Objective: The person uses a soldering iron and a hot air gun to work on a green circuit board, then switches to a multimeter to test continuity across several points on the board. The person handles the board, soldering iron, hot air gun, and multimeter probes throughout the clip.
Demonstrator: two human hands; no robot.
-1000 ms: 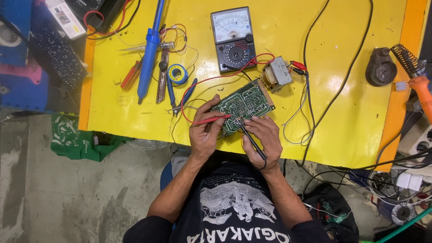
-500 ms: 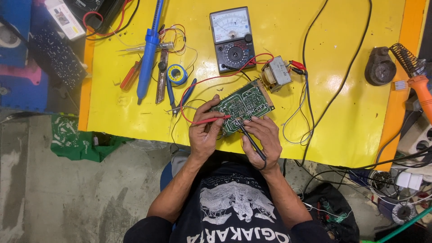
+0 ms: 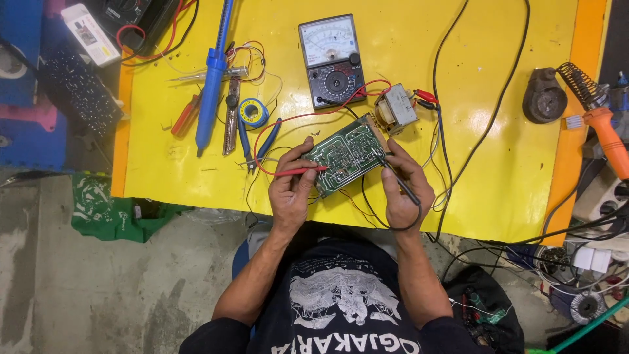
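Two probes converge on the board (image 3: 346, 156): left hand (image 3: 291, 193) pinches the red probe (image 3: 300, 172), right hand (image 3: 406, 190) grips the black probe (image 3: 400, 182), board's long axis slanting up-right between them.

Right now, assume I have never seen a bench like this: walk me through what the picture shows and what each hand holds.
This is one view from a camera worn on the person's head, looking straight down at a yellow table. No machine is at work, only two bare hands.

The left hand keeps its grip on a red test probe, its tip on a green circuit board. The right hand holds a black probe against the same board. Wires run from the probes towards an analogue meter with a dial, lying above the board.

Beside the board sits a small transformer. To the left lie a blue soldering tool, a solder reel and blue-handled pliers. At the right edge rests an orange-handled soldering iron.
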